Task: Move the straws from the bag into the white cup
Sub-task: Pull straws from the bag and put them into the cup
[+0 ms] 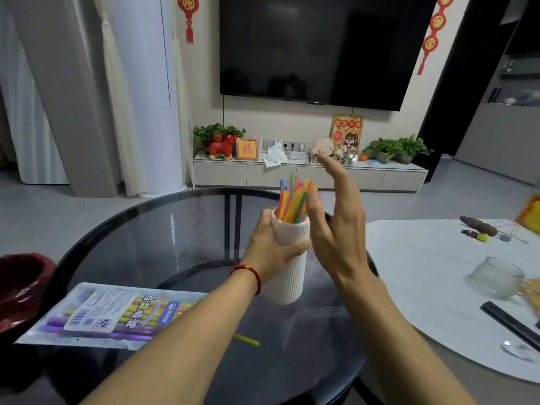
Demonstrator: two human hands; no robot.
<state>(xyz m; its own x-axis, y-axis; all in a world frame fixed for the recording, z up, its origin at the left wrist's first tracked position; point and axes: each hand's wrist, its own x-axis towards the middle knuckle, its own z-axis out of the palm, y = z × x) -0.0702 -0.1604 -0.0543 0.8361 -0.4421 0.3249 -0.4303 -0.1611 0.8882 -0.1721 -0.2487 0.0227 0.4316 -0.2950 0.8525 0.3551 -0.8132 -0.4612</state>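
Note:
A tall ribbed white cup (289, 276) is lifted and tilted above the round glass table (152, 229), with my left hand (268, 247) wrapped around its upper part. A bunch of coloured straws (293, 203) sticks out of its mouth. My right hand (336, 223) is beside the straws on the right, fingers spread and holding nothing; its thumb is close to the straw tips. The clear straw bag (108, 314) lies flat on the table at the near left with purple and yellow straws inside. One yellow-green straw end (248, 339) pokes out from under my left forearm.
A dark red bin (20, 287) stands left of the glass table. A white table (438, 273) on the right carries a glass mug (496, 277), a dark flat bar (508, 320) and small items. A TV cabinet stands far behind.

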